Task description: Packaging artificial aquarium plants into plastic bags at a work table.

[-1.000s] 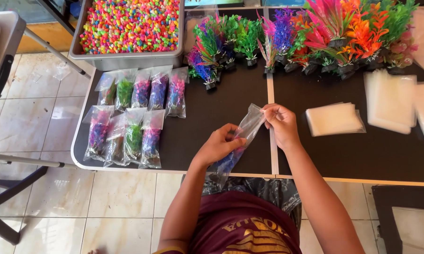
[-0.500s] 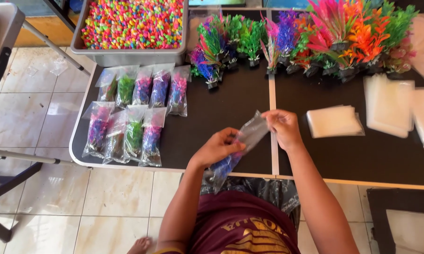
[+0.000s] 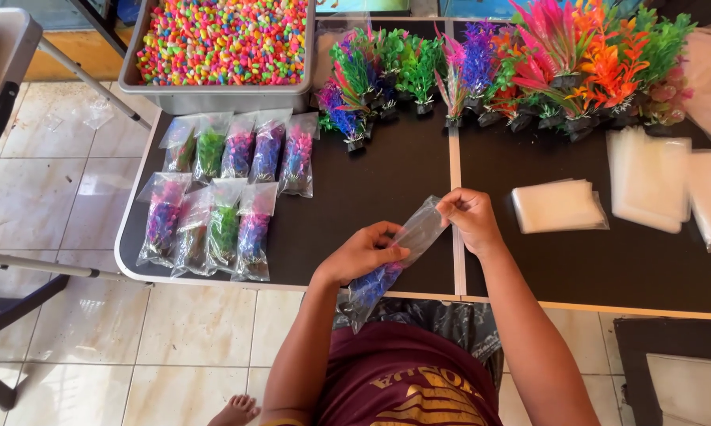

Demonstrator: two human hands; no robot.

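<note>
A clear plastic bag (image 3: 415,237) with a blue and purple artificial plant inside is held over the front edge of the black table (image 3: 371,197). My left hand (image 3: 363,254) grips the bag's middle. My right hand (image 3: 470,221) pinches its open top end. The bag tilts, with the plant end low toward my lap.
Several filled plant bags (image 3: 225,189) lie in two rows at the table's left. A grey tray of coloured pebbles (image 3: 221,43) stands at the back left. Loose artificial plants (image 3: 521,67) line the back. Stacks of empty clear bags (image 3: 557,207) lie at the right.
Both hands have shifted slightly along the bag and it has dropped a little lower over the table edge. A bare foot has come into view at the bottom.
</note>
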